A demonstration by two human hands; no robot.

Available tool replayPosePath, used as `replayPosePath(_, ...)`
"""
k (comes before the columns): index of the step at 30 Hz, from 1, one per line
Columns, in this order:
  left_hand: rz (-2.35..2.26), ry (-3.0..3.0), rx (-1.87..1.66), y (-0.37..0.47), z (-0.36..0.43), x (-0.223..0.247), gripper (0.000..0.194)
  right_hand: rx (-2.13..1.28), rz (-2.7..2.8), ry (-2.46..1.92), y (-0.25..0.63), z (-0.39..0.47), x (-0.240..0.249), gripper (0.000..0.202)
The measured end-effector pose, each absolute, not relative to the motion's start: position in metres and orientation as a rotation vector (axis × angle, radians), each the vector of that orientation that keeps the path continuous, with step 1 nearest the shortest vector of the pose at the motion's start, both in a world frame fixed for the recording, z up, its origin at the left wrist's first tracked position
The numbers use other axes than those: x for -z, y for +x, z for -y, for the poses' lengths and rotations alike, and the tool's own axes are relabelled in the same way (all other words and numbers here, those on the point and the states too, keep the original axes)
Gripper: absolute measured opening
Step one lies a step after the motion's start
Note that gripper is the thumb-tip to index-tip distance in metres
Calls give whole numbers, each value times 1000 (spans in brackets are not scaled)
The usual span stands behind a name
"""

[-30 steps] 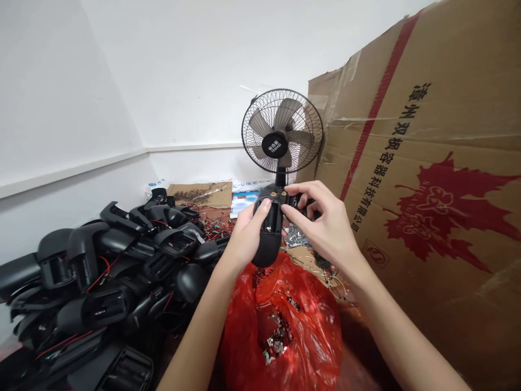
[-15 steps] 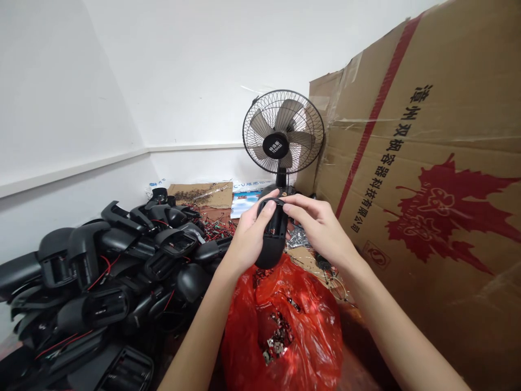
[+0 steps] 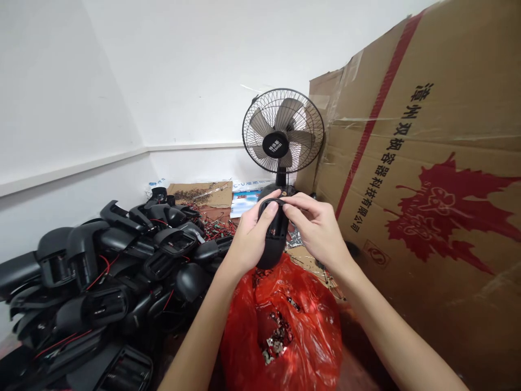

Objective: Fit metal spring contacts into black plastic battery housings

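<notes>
A black plastic housing (image 3: pixel 272 251) with an open compartment is held upright in front of the fan. My left hand (image 3: pixel 253 231) grips its left side, the thumb pressed at the compartment's upper end. On the right side, my right hand (image 3: pixel 315 222) pinches the housing's top edge with thumb and forefinger. Any small part between the fingertips is hidden. Right below the housing lies an open red plastic bag (image 3: pixel 317 326) with small metal pieces (image 3: pixel 279 339) inside.
Many black housings (image 3: pixel 97 307) with red wires are heaped at the left. A fan (image 3: pixel 277 144) stands behind my hands, near cardboard (image 3: pixel 215 194) and red-wired parts (image 3: pixel 215 228). A large cardboard box (image 3: pixel 407 163) fills the right side.
My right hand has shifted slightly, its fingers more curled and its thumb closer against the housing's upper edge. The left hand and the housing have hardly moved.
</notes>
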State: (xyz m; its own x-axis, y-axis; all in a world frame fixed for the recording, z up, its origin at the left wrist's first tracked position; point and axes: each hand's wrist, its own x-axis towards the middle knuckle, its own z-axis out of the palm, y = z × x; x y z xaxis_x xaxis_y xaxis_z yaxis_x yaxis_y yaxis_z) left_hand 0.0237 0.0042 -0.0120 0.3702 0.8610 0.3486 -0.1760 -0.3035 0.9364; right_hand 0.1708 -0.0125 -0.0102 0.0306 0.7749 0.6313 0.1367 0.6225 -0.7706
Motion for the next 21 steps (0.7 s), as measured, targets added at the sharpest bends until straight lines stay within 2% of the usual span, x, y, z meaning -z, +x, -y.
replayPosePath(4, -659, 1561, -1145, 18, -1, 9, 66, -596, 1519, -810, 175, 12, 9, 20)
replayPosePath(9, -675, 1724, -1106, 11, 1, 9, 94, -582, 1612, -818, 178, 16, 2, 26)
replayPosePath(11, -672, 1780, -1100, 11, 0, 10, 98, -597, 1637, -825, 178, 17, 2, 26)
replayPosePath(21, -724, 1896, -1102, 14, -1, 13, 86, -583, 1602, -849, 176, 12, 9, 21)
